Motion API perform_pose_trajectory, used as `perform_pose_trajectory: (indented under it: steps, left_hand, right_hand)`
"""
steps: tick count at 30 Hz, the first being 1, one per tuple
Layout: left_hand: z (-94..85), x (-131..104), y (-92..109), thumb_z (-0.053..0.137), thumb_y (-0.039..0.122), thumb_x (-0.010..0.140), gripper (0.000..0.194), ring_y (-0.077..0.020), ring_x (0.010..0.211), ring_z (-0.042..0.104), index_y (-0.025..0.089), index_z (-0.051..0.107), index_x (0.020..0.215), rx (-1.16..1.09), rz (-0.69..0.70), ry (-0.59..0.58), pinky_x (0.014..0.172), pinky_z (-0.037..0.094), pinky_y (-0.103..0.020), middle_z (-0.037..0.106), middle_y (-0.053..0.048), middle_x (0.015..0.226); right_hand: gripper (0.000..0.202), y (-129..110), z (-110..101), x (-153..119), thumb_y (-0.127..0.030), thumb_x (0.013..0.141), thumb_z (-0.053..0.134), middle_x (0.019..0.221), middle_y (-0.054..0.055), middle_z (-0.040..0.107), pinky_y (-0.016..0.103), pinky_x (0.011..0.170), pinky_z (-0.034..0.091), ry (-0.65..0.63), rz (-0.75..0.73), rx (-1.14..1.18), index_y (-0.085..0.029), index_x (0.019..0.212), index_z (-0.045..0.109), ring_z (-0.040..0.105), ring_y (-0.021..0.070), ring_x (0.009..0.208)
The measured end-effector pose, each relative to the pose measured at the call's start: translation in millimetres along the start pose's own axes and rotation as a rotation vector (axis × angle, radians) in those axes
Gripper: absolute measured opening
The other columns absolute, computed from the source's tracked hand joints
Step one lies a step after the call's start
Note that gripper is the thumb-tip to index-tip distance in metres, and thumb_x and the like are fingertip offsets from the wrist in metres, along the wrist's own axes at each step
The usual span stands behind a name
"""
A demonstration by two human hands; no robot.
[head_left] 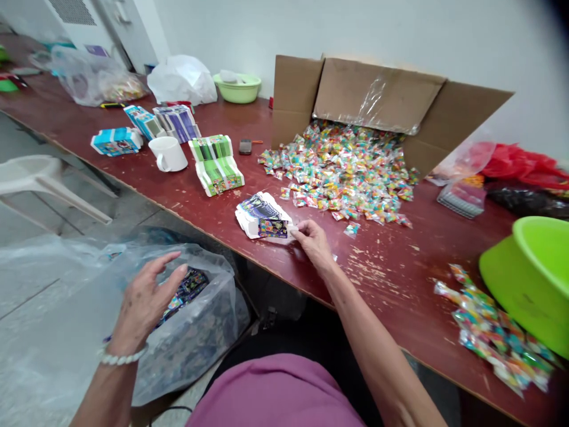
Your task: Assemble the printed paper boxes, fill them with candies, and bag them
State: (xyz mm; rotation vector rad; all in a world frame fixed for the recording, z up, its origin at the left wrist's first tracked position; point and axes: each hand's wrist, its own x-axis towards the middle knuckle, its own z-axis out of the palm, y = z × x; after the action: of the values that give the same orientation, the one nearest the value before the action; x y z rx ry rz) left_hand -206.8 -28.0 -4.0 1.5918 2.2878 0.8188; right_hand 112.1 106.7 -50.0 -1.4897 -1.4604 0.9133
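Note:
My left hand (144,296), a beaded bracelet at its wrist, hangs over a clear plastic bag (191,338) holding dark printed packets. Its fingers are apart with nothing between them. On the red table, my right hand (312,240) pinches the right end of a dark purple and white printed carton (272,227). Behind that carton lie a stack of green cartons (217,165) and a white mug (168,154). A large heap of wrapped candies (347,172) spills from a cardboard box (368,95) lying open beyond my right hand.
Blue cartons (116,141) and purple cartons (178,123) stand at the back left. A green tub (520,284) and a smaller candy pile (493,326) are at the right. Red plastic bags (524,169) lie behind. A white stool (40,178) stands on the floor at left.

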Motion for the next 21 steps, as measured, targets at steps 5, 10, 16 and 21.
perform_pose_trajectory:
  steps: [5,10,16,21]
  left_hand:
    - [14.1,-7,71,0.059,0.054,0.081,0.048,-0.0260,0.099,0.064,0.021,0.068,0.115,-0.403,0.073,-0.115,0.093,0.048,-0.037,0.071,-0.007,0.109]
    - [40.3,-34,116,0.069,0.048,0.078,0.046,-0.0281,0.099,0.066,0.018,0.069,0.113,-0.855,0.033,-1.063,0.087,0.050,-0.036,0.072,-0.011,0.108]
    - [70.2,-66,124,0.081,0.040,0.067,0.053,-0.0235,0.073,0.071,0.012,0.066,0.109,-1.252,-0.141,-1.452,0.069,0.052,-0.031,0.071,-0.011,0.085]
    - [62.9,-65,134,0.081,0.037,0.071,0.036,-0.0206,0.060,0.069,0.012,0.068,0.093,-1.224,-0.222,-1.233,0.059,0.053,-0.029,0.070,-0.008,0.073]
  right_hand:
    - [0.022,-23,-42,-37,-0.039,0.079,0.067,0.075,-0.002,0.060,0.024,0.067,0.043,-0.286,-0.078,0.312,-0.020,0.081,0.057,0.055,0.0133,0.069]
    - [0.020,-57,-65,-82,-0.040,0.088,0.064,0.084,0.001,0.063,0.028,0.073,0.048,-0.556,-0.054,0.437,-0.020,0.090,0.061,0.059,0.0153,0.077]
    - [0.022,-64,-64,-100,-0.041,0.089,0.064,0.087,0.001,0.063,0.026,0.071,0.048,-0.576,-0.061,0.485,-0.021,0.097,0.063,0.059,0.0136,0.078]
    - [0.034,-60,-61,-106,-0.034,0.085,0.070,0.097,0.001,0.067,0.025,0.078,0.049,-0.534,-0.028,0.596,-0.024,0.116,0.060,0.062,0.0126,0.085]
